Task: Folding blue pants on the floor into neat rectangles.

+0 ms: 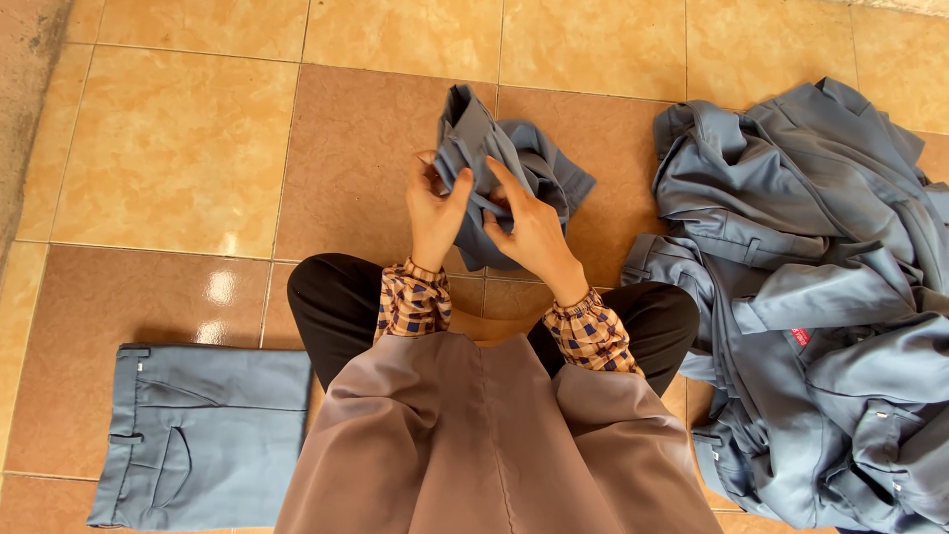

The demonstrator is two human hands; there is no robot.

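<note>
I see folded blue trousers point(203, 435) at seven o'clock and a heap of blue garments point(811, 287) at three o'clock, both on the tiled floor point(178, 148).

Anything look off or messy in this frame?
Nothing damaged or spilled. The pile of blue-grey trousers lies crumpled and unsorted on the tiled floor, while the folded trousers lie flat. Both hands grip a bunched garment.

Single head cam, you're looking almost straight down from your own head at your lap and the tan and brown tiled floor point(178, 148). Close range: forearms fill centre frame, image top points away from you. No second view, so nothing shared.
</note>
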